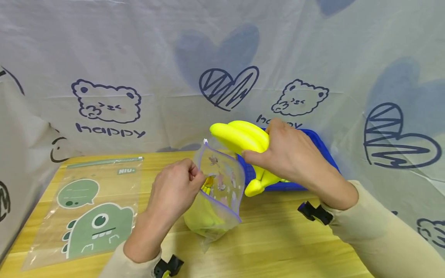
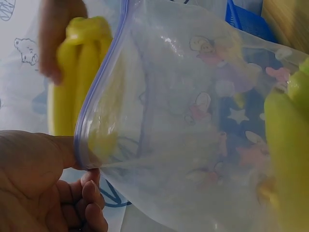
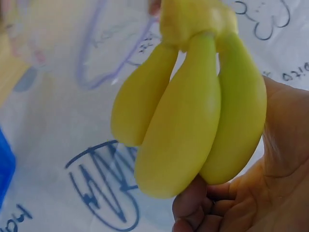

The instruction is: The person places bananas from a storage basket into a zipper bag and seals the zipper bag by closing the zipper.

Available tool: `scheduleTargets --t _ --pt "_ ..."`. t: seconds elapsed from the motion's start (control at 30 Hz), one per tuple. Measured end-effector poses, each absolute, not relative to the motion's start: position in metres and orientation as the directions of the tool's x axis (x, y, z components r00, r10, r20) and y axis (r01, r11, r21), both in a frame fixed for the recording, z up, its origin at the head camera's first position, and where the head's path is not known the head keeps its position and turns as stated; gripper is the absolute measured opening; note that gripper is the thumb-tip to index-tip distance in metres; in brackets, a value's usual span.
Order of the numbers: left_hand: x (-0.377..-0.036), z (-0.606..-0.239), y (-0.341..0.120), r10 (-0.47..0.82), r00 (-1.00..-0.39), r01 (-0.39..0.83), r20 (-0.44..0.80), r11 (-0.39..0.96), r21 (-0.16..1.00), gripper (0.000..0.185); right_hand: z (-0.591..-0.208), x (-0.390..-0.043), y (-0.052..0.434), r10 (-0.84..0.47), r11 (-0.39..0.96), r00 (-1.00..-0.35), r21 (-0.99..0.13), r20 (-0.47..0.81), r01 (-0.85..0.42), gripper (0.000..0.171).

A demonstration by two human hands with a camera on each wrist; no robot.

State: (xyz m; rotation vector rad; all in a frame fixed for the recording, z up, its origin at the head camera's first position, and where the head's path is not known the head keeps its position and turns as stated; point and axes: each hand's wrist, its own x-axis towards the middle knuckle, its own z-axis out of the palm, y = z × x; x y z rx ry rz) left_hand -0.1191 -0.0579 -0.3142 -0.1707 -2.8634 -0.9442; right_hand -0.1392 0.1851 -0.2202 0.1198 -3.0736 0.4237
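Observation:
My left hand (image 1: 177, 189) pinches the purple-edged rim of a clear zip bag (image 1: 240, 181) printed with small cartoon figures. The bag's mouth gapes, and yellow bananas (image 1: 203, 212) lie inside it. Beside and above that mouth, my right hand (image 1: 292, 154) grips a bunch of bananas (image 1: 240, 137), its stem end pointing down toward the table. Seen from the right wrist, the bunch (image 3: 183, 116) has several plump fruits joined at the stem, with fingers behind it. In the left wrist view, the thumb and fingers (image 2: 67, 154) hold the bag's rim (image 2: 96, 92).
A blue plastic basket (image 1: 321, 148) stands behind the right hand, with more yellow showing at its near side. On the left of the wooden table (image 1: 271, 239) lies a flat clear zip bag (image 1: 101, 220) with a green dinosaur print. A printed cloth (image 1: 156, 58) hangs behind.

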Motion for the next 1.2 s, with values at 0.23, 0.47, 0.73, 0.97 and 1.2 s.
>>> scheduleTargets --t 0.23,0.47,0.73,0.97,1.2 --pt "-0.118 -0.317 -0.055 0.071 -0.983 0.157 0.168 0.797 0.584 0.015 -0.220 -0.131 0.174 -0.157 0.956 -0.986 -0.261 -0.061 -0.137 0.060" --pt "-0.116 -0.319 -0.050 0.068 -0.978 0.174 0.197 0.788 0.591 0.015 -0.237 -0.140 0.170 -0.244 0.962 -0.957 -0.159 -0.155 -0.220 0.055" --pt "-0.113 -0.325 -0.038 0.118 -0.954 0.259 0.276 0.787 0.560 0.017 -0.250 -0.164 0.144 -0.318 0.947 -0.899 -0.054 -0.300 -0.317 0.047" --pt "-0.110 -0.324 -0.034 0.140 -0.968 0.235 0.209 0.800 0.553 0.012 -0.259 -0.183 0.130 -0.280 0.956 -0.897 -0.016 -0.341 -0.292 0.049" --pt "-0.101 -0.320 -0.036 0.224 -0.974 0.205 0.029 0.825 0.527 0.034 -0.273 -0.186 0.131 -0.223 0.975 -0.937 -0.050 -0.269 -0.218 0.054"
